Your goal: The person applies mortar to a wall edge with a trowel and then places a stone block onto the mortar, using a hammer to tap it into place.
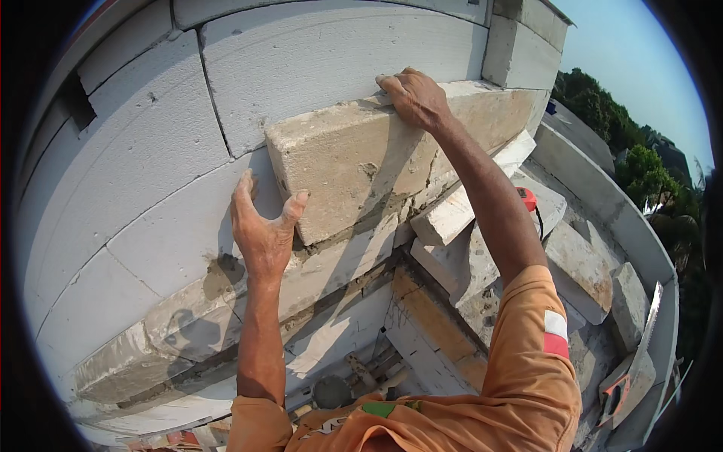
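A large, dusty beige lightweight concrete block (354, 177) stands on edge on a lower course, against the white block wall (339, 60). My right hand (413, 99) is over its top edge, fingers curled down on the wall side, gripping it. At the block's left end, my left hand (263, 237) has fingers and thumb spread. The thumb tip is close to the lower left corner; whether it touches, I cannot tell. Mortar (305, 252) shows along the joint under the block. To the right, another beige block (489, 120) continues the row beyond a rough seam.
Broken block pieces (576, 260) lie heaped at right, with a red tape measure (526, 199) among them. A handsaw (616, 392) with an orange handle leans by the curved grey parapet (602, 188). Below the ledge, a gap shows pipes (361, 371) and a round grey container (331, 392).
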A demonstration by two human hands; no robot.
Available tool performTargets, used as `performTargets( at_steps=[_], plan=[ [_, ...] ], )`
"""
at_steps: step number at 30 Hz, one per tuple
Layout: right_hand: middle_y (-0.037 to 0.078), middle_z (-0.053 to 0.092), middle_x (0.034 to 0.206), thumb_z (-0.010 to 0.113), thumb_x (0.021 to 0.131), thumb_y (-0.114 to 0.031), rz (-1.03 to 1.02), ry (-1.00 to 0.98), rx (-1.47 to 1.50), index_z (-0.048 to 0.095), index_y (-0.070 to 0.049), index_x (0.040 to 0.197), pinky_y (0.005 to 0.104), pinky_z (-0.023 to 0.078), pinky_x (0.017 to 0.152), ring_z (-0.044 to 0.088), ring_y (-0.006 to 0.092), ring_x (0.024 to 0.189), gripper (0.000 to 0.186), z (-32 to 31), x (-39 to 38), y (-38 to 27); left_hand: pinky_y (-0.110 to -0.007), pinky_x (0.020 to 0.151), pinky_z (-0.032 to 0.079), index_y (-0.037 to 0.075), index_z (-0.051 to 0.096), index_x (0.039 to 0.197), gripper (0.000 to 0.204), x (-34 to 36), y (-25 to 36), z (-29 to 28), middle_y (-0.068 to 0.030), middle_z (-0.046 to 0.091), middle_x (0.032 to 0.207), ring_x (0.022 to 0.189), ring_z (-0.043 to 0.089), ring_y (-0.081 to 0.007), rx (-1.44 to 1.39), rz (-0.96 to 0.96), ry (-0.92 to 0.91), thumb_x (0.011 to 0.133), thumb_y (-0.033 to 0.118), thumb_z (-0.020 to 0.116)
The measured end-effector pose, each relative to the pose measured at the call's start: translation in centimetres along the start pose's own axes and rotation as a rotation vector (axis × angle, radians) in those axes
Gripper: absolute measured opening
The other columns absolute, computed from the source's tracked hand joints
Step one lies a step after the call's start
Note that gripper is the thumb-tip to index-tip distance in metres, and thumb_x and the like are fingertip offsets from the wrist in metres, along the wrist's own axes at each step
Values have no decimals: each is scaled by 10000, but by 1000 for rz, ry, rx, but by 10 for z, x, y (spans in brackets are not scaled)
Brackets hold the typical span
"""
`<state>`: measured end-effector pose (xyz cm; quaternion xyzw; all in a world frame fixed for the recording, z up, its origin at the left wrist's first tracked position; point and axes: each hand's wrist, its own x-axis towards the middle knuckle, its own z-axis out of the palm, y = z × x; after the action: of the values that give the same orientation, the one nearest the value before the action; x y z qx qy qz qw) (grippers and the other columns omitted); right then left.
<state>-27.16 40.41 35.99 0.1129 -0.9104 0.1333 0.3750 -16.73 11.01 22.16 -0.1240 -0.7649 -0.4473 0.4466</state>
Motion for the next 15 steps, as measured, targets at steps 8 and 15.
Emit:
performTargets(
  at_steps=[8,15],
  plan=[
    [256,680,909,401,922,-428,-187,55,-20,729,-10,880,489,515,879,643,369,935,532,19,7,3,-497,930,510,-49,623,1193,634,90,126,46,-227,663,1029,1032,643,-323,454,706,-424,814,432,785],
    [253,665,828,446,911,-369,-19,-33,162,675,35,844,490,503,765,630,381,770,469,-10,8,17,-394,537,543,-27,711,781,394,106,120,90,-130,618,597,569,640,-243,549,579,-617,849,358,756]
  ],
)
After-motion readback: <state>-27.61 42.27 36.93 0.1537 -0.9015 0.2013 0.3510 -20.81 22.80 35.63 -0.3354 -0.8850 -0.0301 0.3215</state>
